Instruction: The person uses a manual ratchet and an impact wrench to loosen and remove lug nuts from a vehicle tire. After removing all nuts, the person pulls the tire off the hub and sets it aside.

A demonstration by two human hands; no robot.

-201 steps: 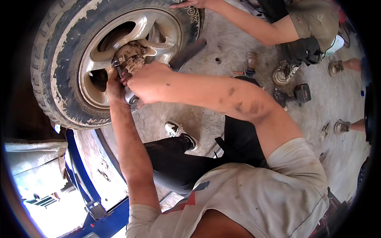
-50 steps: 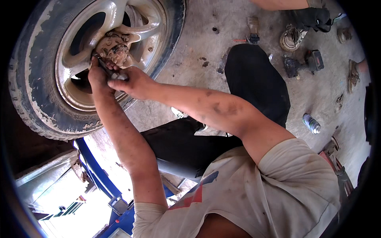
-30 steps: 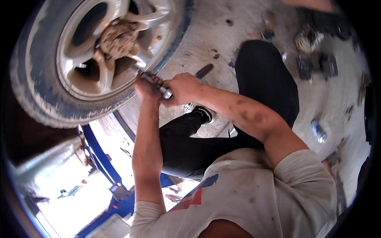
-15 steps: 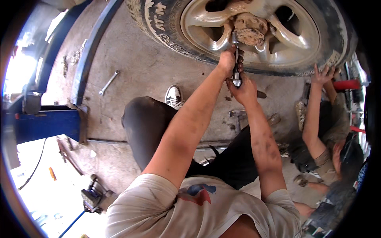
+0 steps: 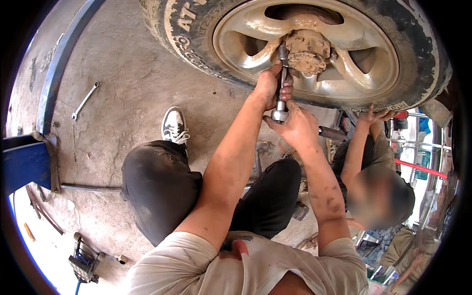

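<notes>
The left hand [image 5: 276, 88] is wrapped around the shaft of a steel socket wrench [image 5: 283, 83]; the right hand [image 5: 297, 127] grips its rounded head, part of that hold being hidden. The wrench stands nearly lengthwise in front of the wheel [image 5: 355, 32], its socket just left of the rusty, mud-caked hub [image 5: 307, 49]; whether it sits on a nut cannot be told. Its shaft is bright, and a dark handle [image 5: 332, 132] shows past the right hand. The wheel's pale metal spokes are stained brown. Below and left of the wheel spreads scuffed concrete floor [image 5: 118, 64], bearing a combination wrench [image 5: 85, 101]. The forearms have room between the wheel's lower edge and the knees; a blue steel beam [image 5: 27, 164] bounds the far left, a co-worker's hand [image 5: 376, 115] the wheel's lower right edge.
</notes>
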